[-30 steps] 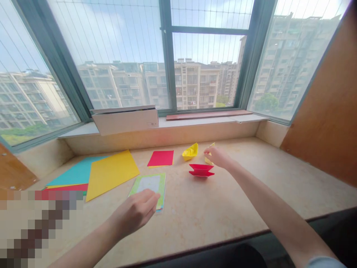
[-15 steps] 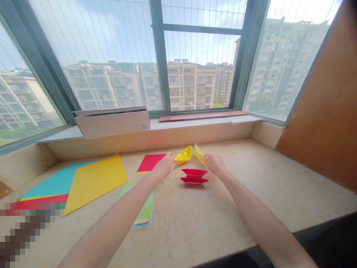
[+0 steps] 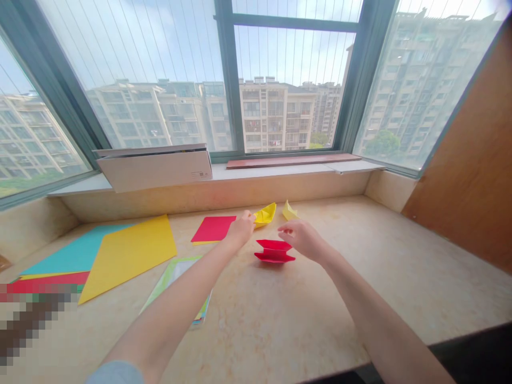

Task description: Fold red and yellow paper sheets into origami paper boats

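My left hand [image 3: 242, 228] pinches the left end of a bright yellow paper boat [image 3: 265, 215]. Behind my right hand [image 3: 301, 236] a pale yellow paper boat [image 3: 289, 211] stands on the countertop, partly covered by that hand. My right hand holds nothing; its fingers are loosely bent and a little apart, just above the right end of a red folded paper piece [image 3: 275, 252]. This red piece has two pointed, parallel flaps and sits on the counter, nearest me of the three folded pieces.
Red square paper [image 3: 212, 229] lies left of my left hand. Farther left are large yellow [image 3: 132, 253] and blue sheets [image 3: 72, 250]. A clear packet of coloured paper [image 3: 176, 274] lies partly under my left forearm. A white box [image 3: 160, 169] stands on the windowsill.
My right hand has let go of the pale yellow boat and come nearer, towards the red folded piece. My left hand stays at the bright yellow boat. The view has shifted slightly.
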Demonstrator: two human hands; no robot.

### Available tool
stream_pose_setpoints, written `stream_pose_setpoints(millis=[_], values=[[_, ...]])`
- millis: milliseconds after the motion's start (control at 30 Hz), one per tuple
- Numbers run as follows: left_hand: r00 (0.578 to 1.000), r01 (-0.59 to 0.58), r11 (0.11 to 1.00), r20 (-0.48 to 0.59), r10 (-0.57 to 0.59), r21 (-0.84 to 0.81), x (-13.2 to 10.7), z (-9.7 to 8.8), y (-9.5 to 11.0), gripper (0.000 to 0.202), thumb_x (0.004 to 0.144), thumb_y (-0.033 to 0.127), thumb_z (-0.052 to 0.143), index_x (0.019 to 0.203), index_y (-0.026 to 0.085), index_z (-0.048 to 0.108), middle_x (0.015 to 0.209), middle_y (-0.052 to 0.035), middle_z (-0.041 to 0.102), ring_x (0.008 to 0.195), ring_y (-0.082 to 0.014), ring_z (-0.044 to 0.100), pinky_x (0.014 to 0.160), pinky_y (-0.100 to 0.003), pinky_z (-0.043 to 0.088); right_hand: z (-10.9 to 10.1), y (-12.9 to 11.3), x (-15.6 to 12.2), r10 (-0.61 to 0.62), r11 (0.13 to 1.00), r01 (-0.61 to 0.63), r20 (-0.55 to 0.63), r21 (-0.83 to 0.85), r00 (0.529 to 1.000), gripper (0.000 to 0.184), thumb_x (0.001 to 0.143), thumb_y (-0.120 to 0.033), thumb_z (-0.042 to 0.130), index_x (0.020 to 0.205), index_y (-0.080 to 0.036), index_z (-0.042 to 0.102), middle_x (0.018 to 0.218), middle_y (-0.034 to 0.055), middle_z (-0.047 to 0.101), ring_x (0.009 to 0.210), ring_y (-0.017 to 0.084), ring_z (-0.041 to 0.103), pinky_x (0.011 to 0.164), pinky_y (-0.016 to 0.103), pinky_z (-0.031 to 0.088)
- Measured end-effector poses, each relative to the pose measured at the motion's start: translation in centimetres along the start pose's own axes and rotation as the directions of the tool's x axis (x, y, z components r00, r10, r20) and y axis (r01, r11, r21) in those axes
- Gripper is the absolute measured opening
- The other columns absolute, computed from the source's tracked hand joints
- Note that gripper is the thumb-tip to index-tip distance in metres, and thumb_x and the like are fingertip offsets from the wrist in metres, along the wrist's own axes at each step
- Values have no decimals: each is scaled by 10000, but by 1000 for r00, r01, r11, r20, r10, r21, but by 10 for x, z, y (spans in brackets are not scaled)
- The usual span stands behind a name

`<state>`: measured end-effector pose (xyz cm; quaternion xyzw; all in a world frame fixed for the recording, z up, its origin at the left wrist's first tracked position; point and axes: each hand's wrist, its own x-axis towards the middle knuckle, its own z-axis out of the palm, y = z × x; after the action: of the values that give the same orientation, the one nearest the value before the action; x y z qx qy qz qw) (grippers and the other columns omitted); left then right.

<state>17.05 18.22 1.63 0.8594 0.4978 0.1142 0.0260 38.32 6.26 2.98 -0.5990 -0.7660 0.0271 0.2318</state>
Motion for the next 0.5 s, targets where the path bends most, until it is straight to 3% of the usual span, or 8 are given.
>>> stream_pose_setpoints(millis=[100,233,333,500], values=[[997,-34,997,-65,39,69,-6,-7,-2,367,1007,277,553,1368,209,557,1435,-133,512,1104,-264,660,874,-369,555,2,-20,-12,-125,992,123,66,25,990,201,989,-351,603,985,-273,788,974,34,763,927,209,673,814,301,459],[992,-69,985,-92,84,159,-28,-26,-24,315,1014,296,482,1283,197,611,1462,-120,494,1126,-263,644,835,-323,536,8,-28,-17,-164,986,166,106,-6,981,166,955,-307,643,894,-249,786,895,45,754,889,228,664,796,335,412],[994,-46,974,-88,67,221,-54,-45,-58,262,1002,266,454,1105,189,682,1389,-108,560,1094,-240,643,854,-318,524,11,-25,-14,-153,987,158,122,-35,981,135,934,-256,660,887,-253,786,890,41,760,890,225,664,779,330,398],[993,98,950,-95,-73,298,-109,-73,-135,348,1001,303,377,934,158,687,1058,-129,674,963,-264,667,771,-335,524,18,-20,-8,-80,991,91,108,-100,991,251,977,-203,593,812,-234,779,877,41,764,897,217,667,779,323,421]])
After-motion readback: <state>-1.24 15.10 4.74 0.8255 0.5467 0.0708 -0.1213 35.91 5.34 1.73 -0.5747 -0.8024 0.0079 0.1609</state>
